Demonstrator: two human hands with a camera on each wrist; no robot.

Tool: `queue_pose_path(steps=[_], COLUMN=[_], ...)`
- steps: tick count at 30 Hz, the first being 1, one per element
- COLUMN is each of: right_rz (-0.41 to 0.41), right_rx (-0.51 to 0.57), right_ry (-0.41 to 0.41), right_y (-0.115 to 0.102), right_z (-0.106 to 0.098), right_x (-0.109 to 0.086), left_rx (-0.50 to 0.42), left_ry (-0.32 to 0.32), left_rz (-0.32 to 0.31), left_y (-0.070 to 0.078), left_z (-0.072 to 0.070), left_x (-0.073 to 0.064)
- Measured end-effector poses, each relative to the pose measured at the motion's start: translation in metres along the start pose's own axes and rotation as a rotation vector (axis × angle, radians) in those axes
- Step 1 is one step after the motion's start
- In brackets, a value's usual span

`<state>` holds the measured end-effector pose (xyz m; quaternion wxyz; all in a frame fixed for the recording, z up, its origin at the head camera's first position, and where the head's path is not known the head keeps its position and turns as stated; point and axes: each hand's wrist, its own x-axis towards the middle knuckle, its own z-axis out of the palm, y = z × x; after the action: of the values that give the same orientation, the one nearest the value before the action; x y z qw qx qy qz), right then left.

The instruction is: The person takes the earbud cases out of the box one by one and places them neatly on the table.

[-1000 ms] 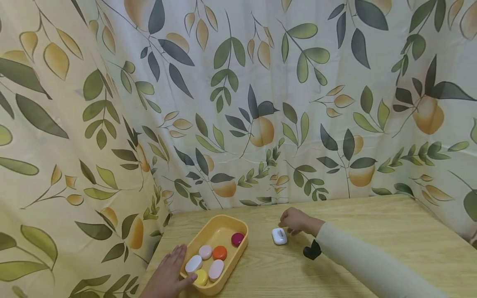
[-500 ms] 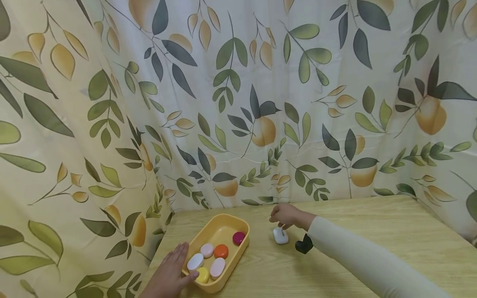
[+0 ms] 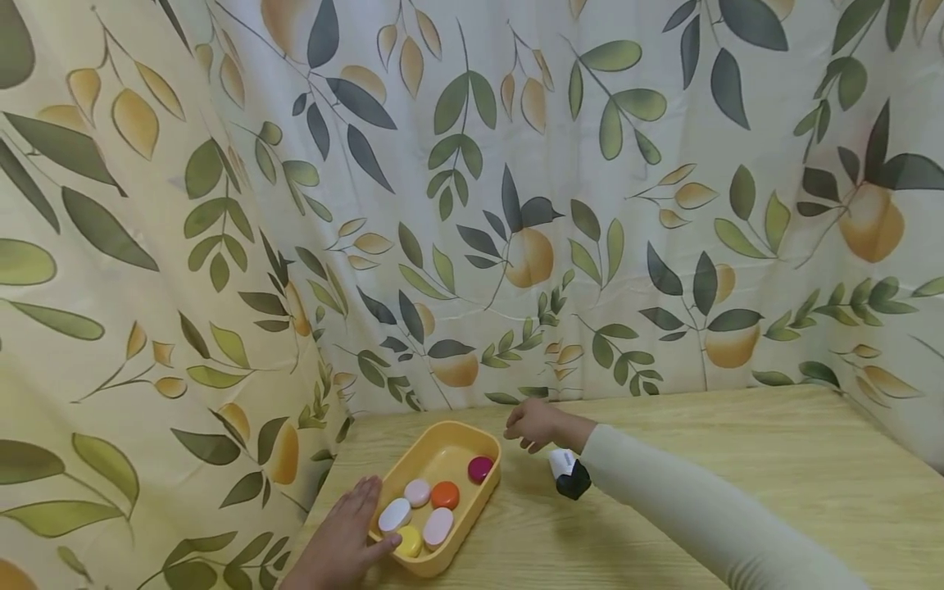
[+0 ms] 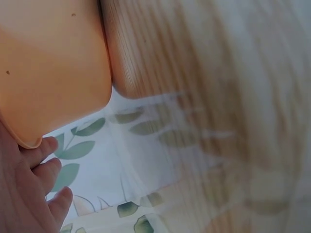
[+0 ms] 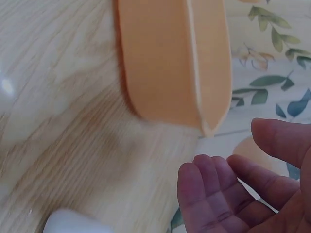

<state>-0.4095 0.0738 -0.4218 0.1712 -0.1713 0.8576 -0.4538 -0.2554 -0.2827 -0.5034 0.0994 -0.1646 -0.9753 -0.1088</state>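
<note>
A yellow tray (image 3: 474, 501) stands on the table with several smooth rounded pieces in it. Among them are an orange piece (image 3: 446, 495), a dark red piece (image 3: 479, 469) and a white oval piece (image 3: 394, 515). My left hand (image 3: 342, 528) rests against the tray's left side, fingers fairly straight and thumb over the near rim. Beyond the tray's right side hovers my right hand (image 3: 536, 424), fingers loosely bent; in the right wrist view that hand (image 5: 243, 194) holds nothing visible. A small white object (image 3: 562, 461) lies on the table below the right forearm, partly hidden.
The black wrist camera (image 3: 574, 482) hangs under the right sleeve (image 3: 686, 492) and covers part of the white object. A leaf-and-fruit patterned curtain (image 3: 516, 205) borders the wooden table (image 3: 708, 426) at the back and left.
My right hand has moved left, from beside the white object past it toward the tray. The left hand stays on the tray. The pieces inside have not shifted.
</note>
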Motion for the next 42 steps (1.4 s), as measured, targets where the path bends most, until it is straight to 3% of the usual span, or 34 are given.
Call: queue_pose_path(steps=[10, 18, 32, 42], right_rz=[-0.039, -0.034, 0.005, 0.016], right_rx=[0.043, 0.069, 0.330, 0.375], right_ry=[-0.012, -0.029, -0.083, -0.083], right_y=[-0.015, -0.020, -0.013, -0.015], right_z=[0.020, 0.029, 0.039, 0.054], right_x=[0.010, 0.019, 0.031, 0.036], left_rx=[0.002, 0.016, -0.014, -0.017], left_ry=[-0.013, 0.018, 0.000, -0.030], left_rz=[-0.002, 0.008, -0.007, -0.022], left_y=[-0.001, -0.005, -0.002, 0.001], left_z=[0.001, 0.005, 0.002, -0.003], left_x=[0.001, 0.003, 0.003, 0.002])
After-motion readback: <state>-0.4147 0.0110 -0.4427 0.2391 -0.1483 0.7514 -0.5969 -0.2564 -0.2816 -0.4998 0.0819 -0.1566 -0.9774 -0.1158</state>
